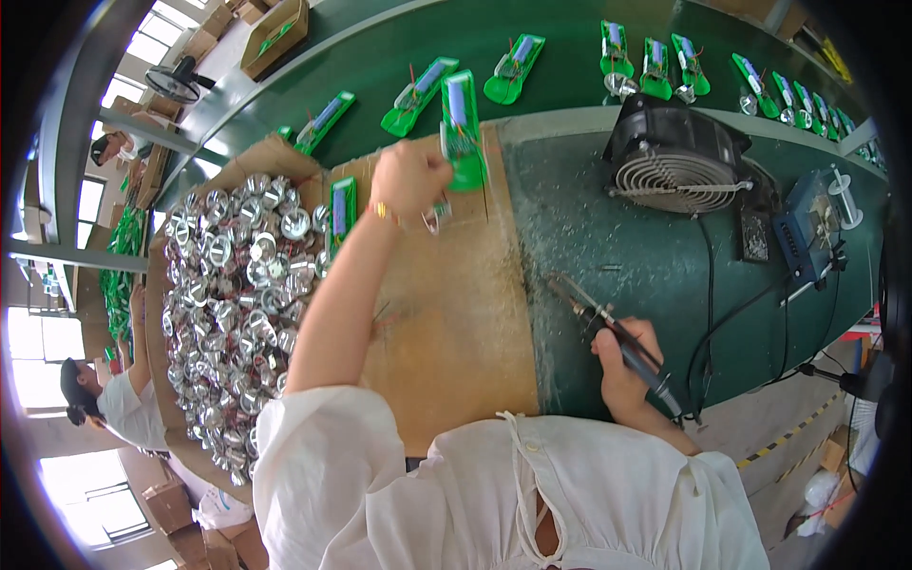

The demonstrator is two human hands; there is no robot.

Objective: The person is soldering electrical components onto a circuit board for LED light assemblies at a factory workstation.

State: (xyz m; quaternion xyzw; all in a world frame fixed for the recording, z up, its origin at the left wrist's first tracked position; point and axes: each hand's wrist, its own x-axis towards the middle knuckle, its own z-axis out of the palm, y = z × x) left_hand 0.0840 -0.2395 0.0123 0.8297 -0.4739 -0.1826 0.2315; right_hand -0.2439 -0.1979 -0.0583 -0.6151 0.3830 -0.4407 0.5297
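Note:
My left hand [410, 179] is closed at the left edge of a green plastic flashlight housing [467, 173], which has a blue-purple battery at its far end. The fingertips appear to pinch the housing, though the exact grip is partly hidden. Just below those fingers is a small silver reflector cup [436, 218]. In my right hand [624, 366] is a soldering iron [638, 359], held over the green tabletop with its tip pointing far left. Another green housing [342, 211] lies left of my left forearm, beside the heap of reflectors.
A large carton holds a heap of silver reflectors [233, 285] at left. Several green housings [514, 69] lie along the far green belt [560, 57]. A black fan [679, 157], a blue soldering station [807, 228] and cables stand at right. Two people are at left.

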